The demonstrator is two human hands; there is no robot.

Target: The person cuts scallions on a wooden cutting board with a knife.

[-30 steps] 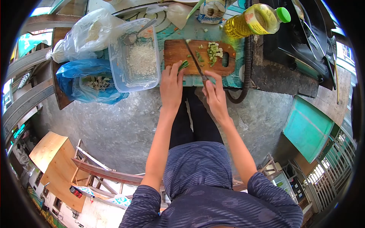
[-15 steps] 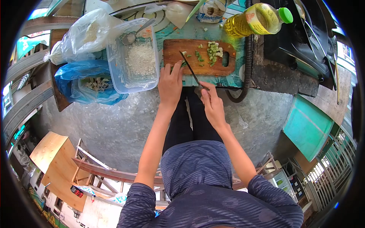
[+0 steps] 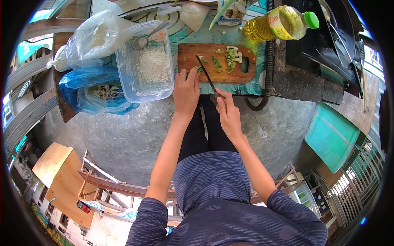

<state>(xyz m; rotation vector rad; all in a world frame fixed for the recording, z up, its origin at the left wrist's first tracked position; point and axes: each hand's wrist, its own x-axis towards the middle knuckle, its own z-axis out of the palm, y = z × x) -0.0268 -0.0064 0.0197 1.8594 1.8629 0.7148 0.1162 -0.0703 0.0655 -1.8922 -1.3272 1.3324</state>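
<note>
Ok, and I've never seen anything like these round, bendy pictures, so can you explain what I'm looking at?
There's no machine doing the work here, just a person's two bare hands. The camera is worn on their head, looking forward and down, which is why you see their own arms stretching away from you.

The right hand grips a knife, its blade over a wooden chopping board. The left hand holds green stalks at the board, mostly hidden by the fingers. Chopped pieces sit near the board's handle hole.

Left of the board is a clear plastic tub with white powder inside; beyond the board's right side lies a bottle of yellow liquid.
</note>
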